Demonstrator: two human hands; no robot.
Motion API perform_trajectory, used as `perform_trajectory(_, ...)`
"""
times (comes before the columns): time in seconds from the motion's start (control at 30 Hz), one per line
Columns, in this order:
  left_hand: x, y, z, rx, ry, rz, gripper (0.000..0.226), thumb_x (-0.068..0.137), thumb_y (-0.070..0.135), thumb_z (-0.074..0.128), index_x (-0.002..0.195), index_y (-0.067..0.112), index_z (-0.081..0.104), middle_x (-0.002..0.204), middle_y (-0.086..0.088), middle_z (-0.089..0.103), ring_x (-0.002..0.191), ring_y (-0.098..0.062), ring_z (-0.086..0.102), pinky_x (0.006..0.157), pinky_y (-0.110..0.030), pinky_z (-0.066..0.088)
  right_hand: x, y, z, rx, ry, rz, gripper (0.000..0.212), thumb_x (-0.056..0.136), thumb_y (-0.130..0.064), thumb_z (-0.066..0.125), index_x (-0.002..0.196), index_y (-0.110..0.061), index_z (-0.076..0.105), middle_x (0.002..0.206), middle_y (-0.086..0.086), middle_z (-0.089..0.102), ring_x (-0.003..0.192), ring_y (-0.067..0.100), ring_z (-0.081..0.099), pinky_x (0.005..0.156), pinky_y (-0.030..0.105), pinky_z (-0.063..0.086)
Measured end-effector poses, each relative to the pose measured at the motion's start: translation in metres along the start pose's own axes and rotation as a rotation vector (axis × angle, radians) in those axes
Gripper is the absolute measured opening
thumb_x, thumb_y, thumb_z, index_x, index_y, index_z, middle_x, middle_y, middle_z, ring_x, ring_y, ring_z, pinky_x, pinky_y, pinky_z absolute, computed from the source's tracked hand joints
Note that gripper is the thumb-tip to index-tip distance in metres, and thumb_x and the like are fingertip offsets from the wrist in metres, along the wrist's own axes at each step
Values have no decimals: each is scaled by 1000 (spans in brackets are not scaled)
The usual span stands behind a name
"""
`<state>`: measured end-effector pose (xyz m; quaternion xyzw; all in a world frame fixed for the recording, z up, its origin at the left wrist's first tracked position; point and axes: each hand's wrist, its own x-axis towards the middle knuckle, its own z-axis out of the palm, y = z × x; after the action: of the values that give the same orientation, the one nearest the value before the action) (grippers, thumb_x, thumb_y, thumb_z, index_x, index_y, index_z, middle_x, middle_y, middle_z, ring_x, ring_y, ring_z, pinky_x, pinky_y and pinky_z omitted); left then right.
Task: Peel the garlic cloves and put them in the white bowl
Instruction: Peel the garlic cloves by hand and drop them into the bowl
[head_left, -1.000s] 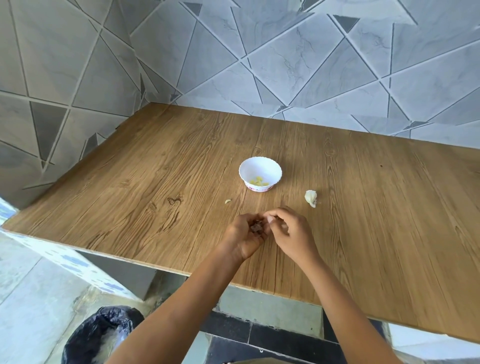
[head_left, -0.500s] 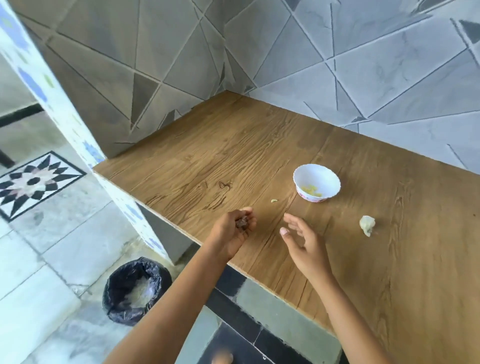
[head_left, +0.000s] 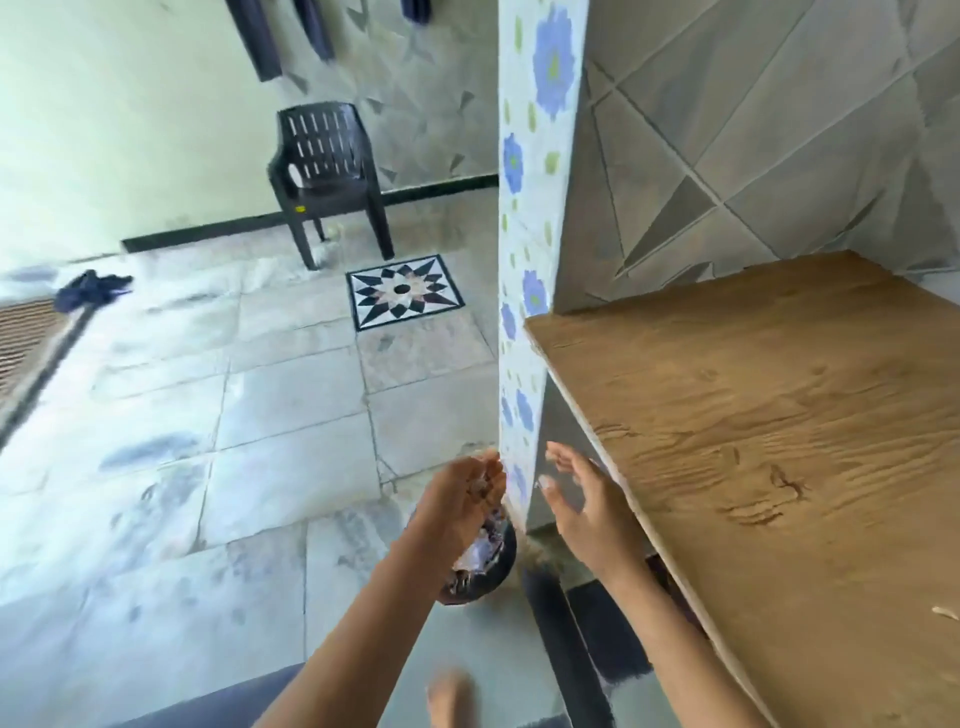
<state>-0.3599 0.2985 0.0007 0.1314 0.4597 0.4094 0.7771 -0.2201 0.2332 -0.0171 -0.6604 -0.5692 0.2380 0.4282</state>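
Hands hang beyond the table edge (head_left: 586, 415): left hand (head_left: 462, 499) cups peel scraps (head_left: 482, 488) over the bin (head_left: 491, 574), right hand (head_left: 589, 512) spread, empty.

Left hand (head_left: 460, 506): was held out ahead, fingers curled round small scraps (head_left: 484, 488).
Right hand (head_left: 587, 512): hovered just beside it, apart, fingers spread, palm facing left.
Forearms: both reached forward, bare.

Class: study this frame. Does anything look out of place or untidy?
A dark heap, perhaps cloth, lies on the floor, far left; a pale scrap sits loose on the table, far right.
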Motion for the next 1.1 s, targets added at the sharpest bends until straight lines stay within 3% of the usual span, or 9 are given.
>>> perform_trajectory(0.17, 89, 46, -53, -24, 158, -53, 18, 92, -4, 43, 81, -3, 56, 74, -11, 54, 69, -17, 52, 51, -18, 54, 62, 16, 81, -40, -146, 72, 37, 92, -25, 58, 128, -16, 55, 127, -6, 58, 116, 5, 52, 93, 11, 33)
perform_trajectory(0.27, 160, 62, -77, -4, 211, -86, 17, 92, -4, 43, 80, -3, 55, 75, -12, 53, 70, -18, 52, 52, -20, 54, 102, 42, 126, -34, -185, 155, 48, 87, -39, 49, 130, -17, 54, 128, -6, 58, 120, 6, 51, 95, 12, 33)
perform_trajectory(0.4, 258, 57, -112, 125, 235, -129, 16, 92, -3, 43, 82, -2, 56, 75, -11, 52, 67, -18, 50, 62, -24, 47, 142, 101, 186, -30, -226, 241, 44, 91, -36, 52, 132, -19, 52, 130, -9, 56, 121, 4, 49, 99, 16, 36)
perform_trajectory(0.53, 370, 8, -165, 174, 257, -201, 15, 91, -3, 48, 80, -1, 58, 72, -9, 53, 64, -16, 49, 55, -20, 49, 167, 192, 252, -2, -229, 318, 38, 91, -31, 54, 128, -24, 54, 126, -15, 55, 118, -1, 49, 102, 21, 39)
perform_trajectory(0.7, 491, -76, -239, 225, 394, -249, 22, 93, -4, 45, 76, 0, 59, 72, -10, 52, 64, -16, 49, 54, -19, 46, 173, 322, 330, -73, -308, 359, 35, 95, -24, 52, 130, -26, 52, 124, -19, 51, 118, -2, 45, 97, 12, 32)
perform_trajectory(0.83, 551, -136, -295, 223, 460, -264, 23, 92, -6, 44, 75, 1, 57, 69, -8, 45, 60, -15, 43, 57, -23, 39, 160, 401, 379, -116, -363, 371, 35, 94, -19, 53, 129, -19, 54, 127, -8, 56, 116, 4, 49, 95, 13, 33)
perform_trajectory(0.97, 583, -172, -324, 221, 475, -299, 23, 93, -5, 44, 73, 4, 54, 67, -5, 41, 59, -14, 39, 58, -22, 34, 151, 444, 405, -158, -425, 402, 35, 96, -21, 50, 130, -22, 51, 130, -10, 54, 120, 5, 47, 92, 12, 31)
perform_trajectory(1.03, 591, -176, -327, 225, 470, -347, 19, 93, 1, 45, 81, 3, 58, 73, -6, 48, 64, -14, 44, 61, -24, 37, 152, 455, 414, -169, -449, 402, 35, 96, -21, 50, 131, -21, 51, 131, -10, 53, 121, 6, 47, 92, 12, 30)
perform_trajectory(1.1, 593, -175, -326, 282, 397, -406, 21, 95, 16, 42, 101, 7, 61, 97, -5, 58, 80, -15, 51, 72, -30, 39, 154, 461, 421, -167, -461, 403, 35, 96, -21, 49, 131, -20, 51, 131, -10, 53, 122, 6, 46, 93, 12, 29)
